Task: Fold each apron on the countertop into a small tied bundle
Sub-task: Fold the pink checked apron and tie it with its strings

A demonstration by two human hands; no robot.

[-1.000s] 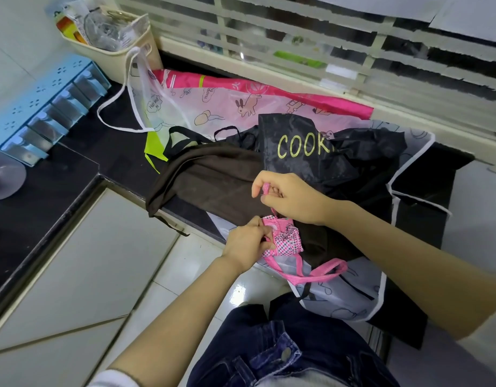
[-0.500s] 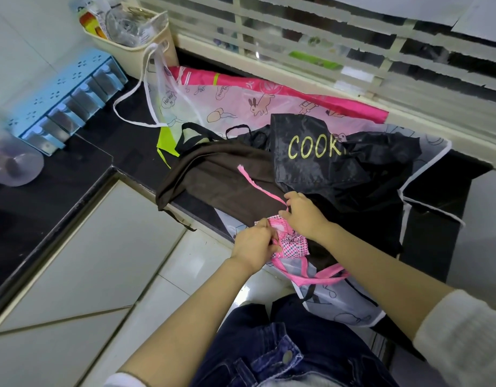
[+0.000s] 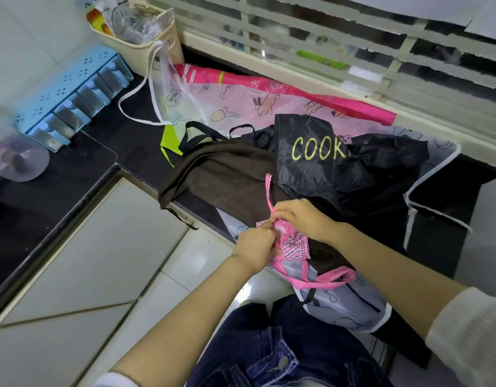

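Head view, hands at the front edge of the dark worktop (image 3: 73,169). I see the left hand (image 3: 255,247) curled round the small pink checked apron bundle (image 3: 294,248), gripping it from the left side. The right hand (image 3: 302,219) pinches the bundle's pink strap (image 3: 269,191) just above the fabric; the free end of that strap rises over the brown apron (image 3: 227,174). A second loop of pink strap (image 3: 325,279) hangs below the bundle, across a grey translucent apron (image 3: 339,303) that drapes over the worktop edge. The bundle sits on the heap of unfolded aprons: the brown one to its left, a black apron lettered "COOK" (image 3: 325,169) behind it, and a pink printed apron (image 3: 241,101) farther back by the window. At far left I note a blue compartment rack (image 3: 70,96), a cream basket (image 3: 146,48) and a clear plastic cup (image 3: 20,163) lying on its side.
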